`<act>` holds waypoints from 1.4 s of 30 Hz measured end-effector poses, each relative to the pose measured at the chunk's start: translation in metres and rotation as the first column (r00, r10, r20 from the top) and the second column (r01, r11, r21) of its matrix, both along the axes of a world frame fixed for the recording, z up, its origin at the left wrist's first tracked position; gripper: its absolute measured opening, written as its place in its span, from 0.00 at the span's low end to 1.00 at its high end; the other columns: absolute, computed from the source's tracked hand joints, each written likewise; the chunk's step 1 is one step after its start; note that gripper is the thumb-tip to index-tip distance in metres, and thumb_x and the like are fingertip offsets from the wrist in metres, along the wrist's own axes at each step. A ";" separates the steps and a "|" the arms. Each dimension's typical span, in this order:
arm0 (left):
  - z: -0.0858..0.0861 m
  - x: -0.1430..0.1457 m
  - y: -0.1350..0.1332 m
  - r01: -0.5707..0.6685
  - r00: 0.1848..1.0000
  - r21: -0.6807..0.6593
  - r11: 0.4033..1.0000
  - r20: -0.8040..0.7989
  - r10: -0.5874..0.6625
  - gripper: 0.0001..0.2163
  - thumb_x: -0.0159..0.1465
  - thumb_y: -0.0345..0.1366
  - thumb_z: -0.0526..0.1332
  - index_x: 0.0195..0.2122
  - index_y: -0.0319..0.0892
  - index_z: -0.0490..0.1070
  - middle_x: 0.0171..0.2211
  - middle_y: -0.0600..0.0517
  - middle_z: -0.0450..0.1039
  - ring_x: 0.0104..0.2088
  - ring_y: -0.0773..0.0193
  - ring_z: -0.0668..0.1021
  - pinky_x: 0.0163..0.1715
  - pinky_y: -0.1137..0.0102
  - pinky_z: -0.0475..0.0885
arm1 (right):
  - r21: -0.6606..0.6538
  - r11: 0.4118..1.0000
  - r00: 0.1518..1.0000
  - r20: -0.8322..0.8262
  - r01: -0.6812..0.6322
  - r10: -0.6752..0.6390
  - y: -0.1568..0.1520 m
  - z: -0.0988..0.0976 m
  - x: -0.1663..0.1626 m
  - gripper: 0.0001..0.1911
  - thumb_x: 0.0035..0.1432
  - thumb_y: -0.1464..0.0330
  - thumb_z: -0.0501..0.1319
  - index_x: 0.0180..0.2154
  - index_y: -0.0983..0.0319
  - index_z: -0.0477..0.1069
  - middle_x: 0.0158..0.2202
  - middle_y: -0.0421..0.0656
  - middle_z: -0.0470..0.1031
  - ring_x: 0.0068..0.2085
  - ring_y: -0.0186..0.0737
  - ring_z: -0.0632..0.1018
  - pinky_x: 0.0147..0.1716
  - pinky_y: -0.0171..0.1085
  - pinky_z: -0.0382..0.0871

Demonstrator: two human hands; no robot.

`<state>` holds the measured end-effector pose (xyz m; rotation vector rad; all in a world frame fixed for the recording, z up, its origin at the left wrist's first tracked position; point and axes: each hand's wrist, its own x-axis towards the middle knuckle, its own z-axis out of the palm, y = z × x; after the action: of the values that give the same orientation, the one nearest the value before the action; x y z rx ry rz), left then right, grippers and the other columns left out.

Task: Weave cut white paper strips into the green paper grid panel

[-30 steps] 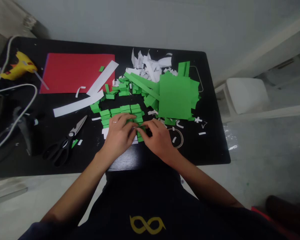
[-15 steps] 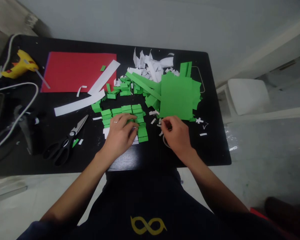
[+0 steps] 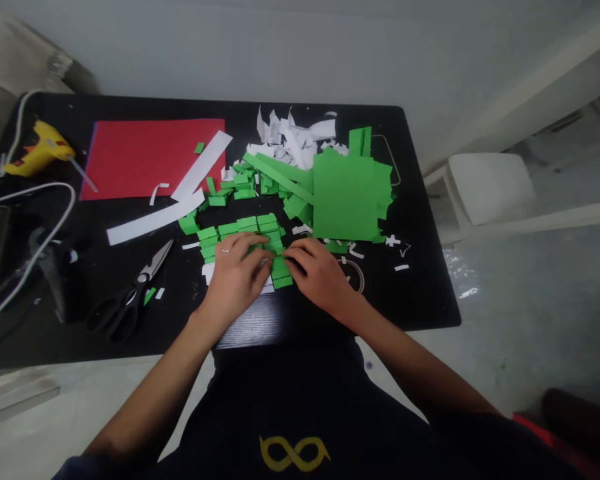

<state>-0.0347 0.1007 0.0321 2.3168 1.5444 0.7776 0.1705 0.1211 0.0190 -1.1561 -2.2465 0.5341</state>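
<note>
Rows of folded green paper pieces [image 3: 280, 270] lie on a white paper sheet [image 3: 207, 271] in front of me. My left hand [image 3: 240, 267] rests over them, fingers bent and pressed down, its thumb close to the index fingertip. At the right edge of the rows, my right hand [image 3: 320, 273] has its thumb and fingers drawn together on the green pieces. A tiny white bit shows by its fingertips; what they pinch is too small to name. Just right of that hand is a tape roll [image 3: 361, 279], partly covered by it.
Green paper sheets [image 3: 345, 200] are stacked to the right, beside torn white paper [image 3: 300, 140] and loose green folds [image 3: 244, 183]. Black-handled scissors [image 3: 143, 280] lie left. Farther back are red paper [image 3: 150, 157] and a yellow glue gun [image 3: 45, 147] with cables.
My right hand has moved left, from beside the white scraps to the right edge of the green rows, uncovering more of the tape roll. My left hand stays on the rows.
</note>
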 end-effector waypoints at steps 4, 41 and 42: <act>0.002 0.001 -0.001 0.004 0.999 0.023 1.000 -0.040 -0.003 0.07 0.70 0.31 0.61 0.40 0.44 0.80 0.53 0.44 0.79 0.58 0.44 0.75 0.58 0.44 0.69 | -0.006 1.000 0.998 0.058 -0.021 0.022 0.001 -0.006 -0.001 0.11 0.71 0.75 0.58 0.43 0.62 0.79 0.42 0.48 0.78 0.45 0.47 0.78 0.50 0.46 0.75; 0.013 -0.034 -0.052 -0.274 0.962 0.075 0.959 0.038 0.272 0.06 0.70 0.34 0.63 0.48 0.47 0.73 0.49 0.46 0.79 0.52 0.50 0.79 0.55 0.52 0.72 | 0.041 0.992 0.957 0.271 -0.120 0.105 -0.041 -0.002 -0.006 0.21 0.74 0.60 0.59 0.61 0.64 0.73 0.58 0.54 0.77 0.58 0.56 0.73 0.54 0.53 0.73; 0.012 -0.037 -0.056 -0.296 0.955 0.081 0.952 0.043 0.293 0.06 0.70 0.34 0.63 0.48 0.46 0.73 0.48 0.46 0.79 0.51 0.51 0.79 0.53 0.54 0.73 | 0.035 0.993 0.963 0.252 -0.110 0.098 -0.042 -0.002 -0.006 0.21 0.74 0.60 0.59 0.61 0.64 0.73 0.58 0.54 0.77 0.58 0.56 0.74 0.54 0.53 0.73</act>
<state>-0.0719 0.0445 0.0442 2.1458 1.9064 0.9620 0.1647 0.0793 0.0168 -1.1392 -2.5319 0.3889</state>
